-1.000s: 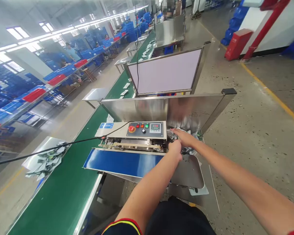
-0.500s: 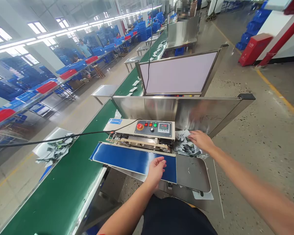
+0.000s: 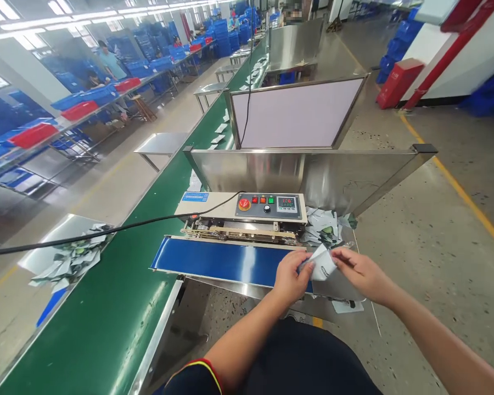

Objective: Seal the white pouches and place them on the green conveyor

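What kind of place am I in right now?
Probably a factory packing floor: there's a long green conveyor belt, a machine with a control panel, and stacked blue bins.

One bare left hand (image 3: 292,276) and one bare right hand (image 3: 361,271); one small white printed packet (image 3: 323,264). Two heaps of loose grey-white packets (image 3: 323,224). One cream machine (image 3: 224,213): one round red button (image 3: 244,204), three small square buttons (image 3: 263,200), one round black knob (image 3: 267,208), one lit digital display (image 3: 287,203). One glossy blue belt (image 3: 230,260), one long green belt (image 3: 90,318). At least three red plastic trays (image 3: 33,135); distance blurs that count.

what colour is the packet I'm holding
The packet is mostly white with dark print, clearest in head view.
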Motion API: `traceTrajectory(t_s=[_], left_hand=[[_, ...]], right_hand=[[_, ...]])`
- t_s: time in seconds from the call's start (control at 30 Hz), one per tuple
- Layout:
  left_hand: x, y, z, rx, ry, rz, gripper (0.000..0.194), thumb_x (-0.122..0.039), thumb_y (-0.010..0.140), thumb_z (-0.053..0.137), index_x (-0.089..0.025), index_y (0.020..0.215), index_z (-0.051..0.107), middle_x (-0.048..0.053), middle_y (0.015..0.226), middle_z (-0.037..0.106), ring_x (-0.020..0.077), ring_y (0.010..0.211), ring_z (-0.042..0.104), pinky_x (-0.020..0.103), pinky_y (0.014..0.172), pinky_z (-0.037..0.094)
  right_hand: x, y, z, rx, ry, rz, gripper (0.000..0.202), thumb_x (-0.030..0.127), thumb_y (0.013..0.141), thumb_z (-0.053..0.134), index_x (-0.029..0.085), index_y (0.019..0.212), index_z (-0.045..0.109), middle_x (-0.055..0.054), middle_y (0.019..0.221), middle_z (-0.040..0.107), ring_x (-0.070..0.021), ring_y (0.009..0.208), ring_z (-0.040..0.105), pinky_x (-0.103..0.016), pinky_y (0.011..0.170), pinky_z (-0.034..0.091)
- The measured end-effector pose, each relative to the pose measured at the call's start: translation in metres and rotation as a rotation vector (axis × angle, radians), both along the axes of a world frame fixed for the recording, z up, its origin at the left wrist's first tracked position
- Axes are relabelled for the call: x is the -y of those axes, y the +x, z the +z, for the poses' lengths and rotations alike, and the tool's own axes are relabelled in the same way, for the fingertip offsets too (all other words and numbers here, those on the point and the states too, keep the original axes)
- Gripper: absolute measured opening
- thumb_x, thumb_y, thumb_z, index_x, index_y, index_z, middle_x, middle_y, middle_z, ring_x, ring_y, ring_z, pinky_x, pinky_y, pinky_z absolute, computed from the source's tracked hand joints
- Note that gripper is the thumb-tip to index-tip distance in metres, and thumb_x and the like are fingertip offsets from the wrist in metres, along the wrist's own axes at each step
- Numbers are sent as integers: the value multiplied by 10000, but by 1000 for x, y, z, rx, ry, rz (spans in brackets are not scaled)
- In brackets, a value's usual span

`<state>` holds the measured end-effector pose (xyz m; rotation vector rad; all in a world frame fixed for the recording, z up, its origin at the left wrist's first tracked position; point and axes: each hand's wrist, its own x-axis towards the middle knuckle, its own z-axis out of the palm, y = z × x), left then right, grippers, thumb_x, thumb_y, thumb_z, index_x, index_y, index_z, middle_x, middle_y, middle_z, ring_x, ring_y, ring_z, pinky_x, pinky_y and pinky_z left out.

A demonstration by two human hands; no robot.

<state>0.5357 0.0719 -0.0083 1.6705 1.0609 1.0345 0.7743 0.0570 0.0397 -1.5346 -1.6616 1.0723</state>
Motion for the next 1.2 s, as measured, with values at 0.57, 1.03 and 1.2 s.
traceTrajectory(t_s=[0.57,1.03,1.2], left_hand=[[-25,31,-62,299,-903,352,431,-539,773,900,-138,675,777,21,610,630,134,600,497,249,581,403],[-30,-54,-61,324,-622,615,511,-614,854,854,-150,1069,846,162,1095,831,310,1041,761,415,948,603],[-6,-70,-39,146,-238,729,459,-542,1031,714,-195,1326,767,184,1391,763,307,1250,717,456,1108,564]], right_hand=[[9,-57,-104,-631,-379,-961,423,506,609,944,222,827,718,-54,681,719,-269,664,742,-335,579,632],[-47,-44,-86,-48,-312,-698,400,564,922,797,189,1047,860,-133,893,801,-330,855,764,-437,782,656],[-94,19,-69,723,-92,-490,387,419,931,683,161,1140,883,-221,1249,785,-414,1166,709,-489,998,544]])
